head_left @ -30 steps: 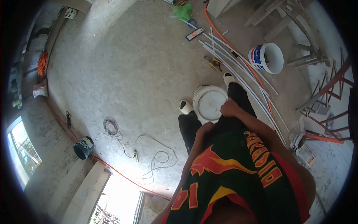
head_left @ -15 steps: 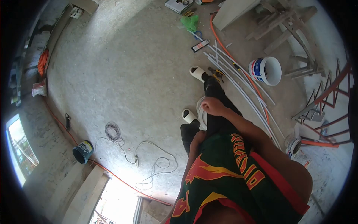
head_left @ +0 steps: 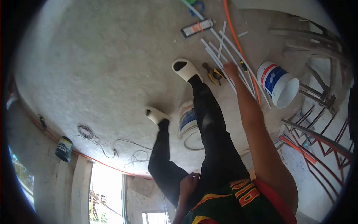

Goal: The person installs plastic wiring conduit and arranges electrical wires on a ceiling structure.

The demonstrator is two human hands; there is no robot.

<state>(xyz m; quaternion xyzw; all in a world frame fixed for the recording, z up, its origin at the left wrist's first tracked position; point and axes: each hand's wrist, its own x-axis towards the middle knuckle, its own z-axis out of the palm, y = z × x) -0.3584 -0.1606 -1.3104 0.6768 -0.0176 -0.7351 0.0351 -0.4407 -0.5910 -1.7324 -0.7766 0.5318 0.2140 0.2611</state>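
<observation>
White pipes [head_left: 217, 61] lay loose, a rolling hazard underfoot; whether right hand [head_left: 230, 70] or left hand [head_left: 189, 183] gripped anything was unclear

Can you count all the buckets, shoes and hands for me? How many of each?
Buckets: 3 (open white bucket, white bucket behind the leg, dark bucket)
Shoes: 2 (left shoe, right shoe)
Hands: 2 (left hand, right hand)
Total: 7
</observation>
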